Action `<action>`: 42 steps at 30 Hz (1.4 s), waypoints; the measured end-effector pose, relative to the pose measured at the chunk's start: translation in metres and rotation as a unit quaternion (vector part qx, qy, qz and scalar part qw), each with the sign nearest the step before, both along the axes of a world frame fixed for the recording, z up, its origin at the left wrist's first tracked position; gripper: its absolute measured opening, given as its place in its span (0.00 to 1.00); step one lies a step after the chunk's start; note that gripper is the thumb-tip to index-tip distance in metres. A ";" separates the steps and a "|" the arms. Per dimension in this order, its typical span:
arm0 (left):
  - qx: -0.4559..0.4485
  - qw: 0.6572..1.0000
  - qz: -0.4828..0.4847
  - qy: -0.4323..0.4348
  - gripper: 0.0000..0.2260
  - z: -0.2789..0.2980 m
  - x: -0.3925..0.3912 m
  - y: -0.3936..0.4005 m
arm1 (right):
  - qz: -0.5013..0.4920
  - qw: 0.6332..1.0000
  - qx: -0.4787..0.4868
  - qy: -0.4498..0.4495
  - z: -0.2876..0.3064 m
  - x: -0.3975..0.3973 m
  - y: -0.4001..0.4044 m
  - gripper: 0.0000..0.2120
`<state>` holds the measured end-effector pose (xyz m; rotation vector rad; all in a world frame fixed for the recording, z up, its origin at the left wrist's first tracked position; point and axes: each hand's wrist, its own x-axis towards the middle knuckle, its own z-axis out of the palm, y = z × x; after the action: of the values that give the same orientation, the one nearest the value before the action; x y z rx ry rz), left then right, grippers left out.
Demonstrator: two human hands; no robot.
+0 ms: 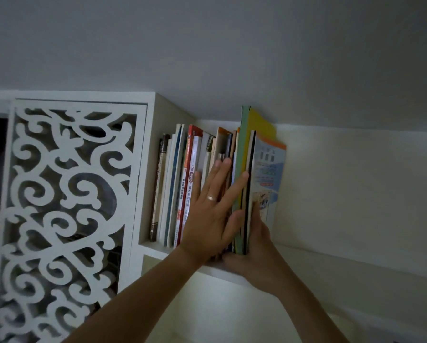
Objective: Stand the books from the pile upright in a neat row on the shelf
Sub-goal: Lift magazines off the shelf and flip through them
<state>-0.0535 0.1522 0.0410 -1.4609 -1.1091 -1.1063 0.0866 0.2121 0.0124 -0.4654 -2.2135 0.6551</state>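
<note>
Left hand (208,214) flat on row (182,184); right hand (253,246) grips end book (267,174) (push slow & keep straight).

Red-spined book (191,174) — Chinese title, "儿" legible; remainder too blurred.

A: What does the white shelf (294,256) carry?
B: A row of books (182,189), standing upright against the cabinet wall at the left.
A: And at the right end?
B: A tall green book (242,154), then a pale blue booklet (269,174) last.
</note>
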 end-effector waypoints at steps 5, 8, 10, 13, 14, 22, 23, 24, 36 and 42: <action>-0.004 1.000 -0.024 -0.015 0.26 0.000 0.000 0.001 | 0.003 1.000 0.016 -0.004 -0.004 0.001 0.002 0.65; 0.001 0.999 -0.048 -0.022 0.25 -0.001 -0.003 0.003 | 0.017 1.000 0.014 -0.005 -0.006 0.002 0.005 0.66; 0.004 0.998 -0.066 -0.024 0.24 -0.002 -0.006 0.005 | 0.044 0.999 -0.008 0.010 -0.004 0.003 0.003 0.64; -0.005 0.996 -0.090 -0.026 0.25 -0.005 -0.008 0.006 | 0.102 0.991 -0.048 0.075 0.004 0.006 -0.009 0.48; -0.009 0.995 -0.097 -0.028 0.25 -0.006 -0.008 0.006 | 0.104 0.988 -0.067 0.097 0.007 0.009 -0.016 0.39; -0.018 0.995 -0.094 -0.025 0.28 -0.007 -0.006 0.000 | -0.028 0.973 -0.110 0.202 0.017 0.004 -0.015 0.15; -0.019 0.995 -0.091 -0.025 0.28 -0.008 -0.006 -0.001 | -0.020 0.970 -0.122 0.208 0.019 -0.003 -0.017 0.18; -0.019 0.996 -0.088 -0.025 0.28 -0.009 -0.006 -0.001 | -0.016 0.968 -0.123 0.217 0.018 -0.010 -0.015 0.25; 0.009 0.955 -0.261 -0.139 0.23 -0.011 -0.018 -0.001 | -0.093 0.989 0.001 0.115 0.012 -0.024 -0.022 0.45; 0.008 0.985 -0.141 -0.101 0.24 -0.010 -0.001 0.005 | -0.041 0.997 0.055 0.022 0.036 -0.001 -0.040 0.42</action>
<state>-0.0547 0.1574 0.0308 -1.5523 -1.0474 -1.4860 0.0855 0.1721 0.0480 -0.4777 -2.1646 0.4936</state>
